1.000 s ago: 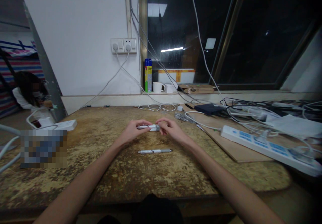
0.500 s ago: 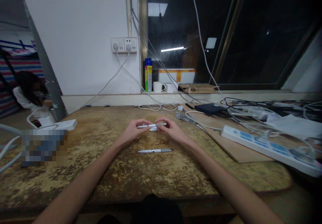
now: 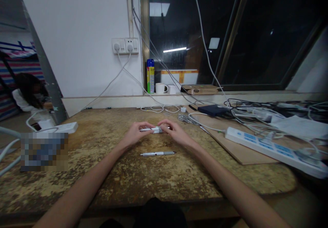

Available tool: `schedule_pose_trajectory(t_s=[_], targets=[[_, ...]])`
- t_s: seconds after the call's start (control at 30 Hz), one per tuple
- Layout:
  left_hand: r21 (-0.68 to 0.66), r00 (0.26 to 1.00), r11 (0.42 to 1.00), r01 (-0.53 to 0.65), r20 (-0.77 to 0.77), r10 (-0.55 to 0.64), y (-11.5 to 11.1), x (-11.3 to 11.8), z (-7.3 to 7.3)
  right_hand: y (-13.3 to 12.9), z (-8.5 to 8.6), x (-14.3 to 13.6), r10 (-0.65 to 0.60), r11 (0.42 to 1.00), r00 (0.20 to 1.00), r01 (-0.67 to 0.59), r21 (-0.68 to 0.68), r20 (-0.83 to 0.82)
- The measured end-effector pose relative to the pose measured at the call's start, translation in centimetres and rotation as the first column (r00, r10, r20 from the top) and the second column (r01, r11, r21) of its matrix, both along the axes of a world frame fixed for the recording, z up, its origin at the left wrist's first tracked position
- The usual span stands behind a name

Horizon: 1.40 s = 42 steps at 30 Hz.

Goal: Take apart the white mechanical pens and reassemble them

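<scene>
White and silver pens [image 3: 156, 129] lie side by side and level between my hands; their ends are hidden, so their number is unclear. My left hand [image 3: 135, 131] is closed around their left end, thumb in front and fingers behind. At the other end, my right hand [image 3: 172, 130] grips them in the same way. Closer to me, a separate silver pen with a grey grip [image 3: 158, 153] lies crosswise on the worn wooden table [image 3: 153, 180], touched by neither hand.
To the right, a white power strip [image 3: 271, 149] and a brown board [image 3: 235, 149] lie among tangled cables. Another white power strip [image 3: 69, 128] is at the left, beside a blurred-out item [image 3: 44, 151]. A spray can [image 3: 150, 76] and mug [image 3: 161, 88] stand on the sill. A person [image 3: 28, 91] sits far left.
The upper pen between my hands was slightly tilted and raised; now it lies level against the other. My hands have barely moved, and the nearer pen stays where it was.
</scene>
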<state>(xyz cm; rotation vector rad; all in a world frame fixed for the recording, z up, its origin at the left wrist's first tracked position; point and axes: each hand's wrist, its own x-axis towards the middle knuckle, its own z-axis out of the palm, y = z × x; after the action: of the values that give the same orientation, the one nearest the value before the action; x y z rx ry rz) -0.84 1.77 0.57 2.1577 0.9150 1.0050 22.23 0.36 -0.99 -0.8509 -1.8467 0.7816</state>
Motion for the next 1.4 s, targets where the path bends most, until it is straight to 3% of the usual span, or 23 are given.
schedule_pose_trajectory(t_s=[0.23, 0.37, 0.5, 0.7, 0.93, 1.03, 1.17, 1.4], targets=[[-0.024, 0.998, 0.999, -0.038, 0.043, 0.039, -0.2, 0.2, 0.3, -0.7, 1.0, 0.0, 0.059, 0.987, 0.996, -0.069, -0.144, -0.07], [-0.195, 0.98, 0.977, -0.087, 0.16, 0.119, 0.4, 0.2, -0.1, -0.6, 1.0, -0.4, 0.115, 0.972, 0.978, -0.147, -0.184, -0.173], [-0.332, 0.941, 0.943, -0.006, 0.318, 0.118, 1.0, 0.4, -0.9, -0.5, 0.4, -1.0, 0.143, 0.969, 0.976, -0.172, -0.176, -0.165], [-0.297, 0.96, 0.951, 0.083, 0.28, 0.003, 0.7, 0.9, -1.0, 0.3, 0.5, -2.0, -0.005, 0.997, 0.977, -0.011, -0.073, -0.213], [-0.251, 0.974, 0.965, 0.077, 0.225, -0.019, 0.4, 1.2, -0.8, 1.7, 2.9, -5.1, 0.011, 0.999, 0.963, -0.023, -0.042, -0.27], [-0.256, 0.956, 0.966, 0.024, 0.289, 0.053, 0.9, 0.8, -1.0, 2.2, 4.0, -5.7, 0.03, 0.999, 0.912, -0.041, -0.018, -0.408], [-0.251, 0.943, 0.966, -0.069, 0.299, 0.145, 1.8, -0.1, -1.3, 2.3, 4.7, -4.7, 0.057, 0.98, 0.739, -0.17, -0.104, -0.671], [-0.234, 0.966, 0.972, -0.038, 0.241, 0.096, 2.4, -0.4, -2.0, 1.6, 4.3, -1.9, 0.022, 0.924, 0.694, -0.289, -0.25, -0.719]])
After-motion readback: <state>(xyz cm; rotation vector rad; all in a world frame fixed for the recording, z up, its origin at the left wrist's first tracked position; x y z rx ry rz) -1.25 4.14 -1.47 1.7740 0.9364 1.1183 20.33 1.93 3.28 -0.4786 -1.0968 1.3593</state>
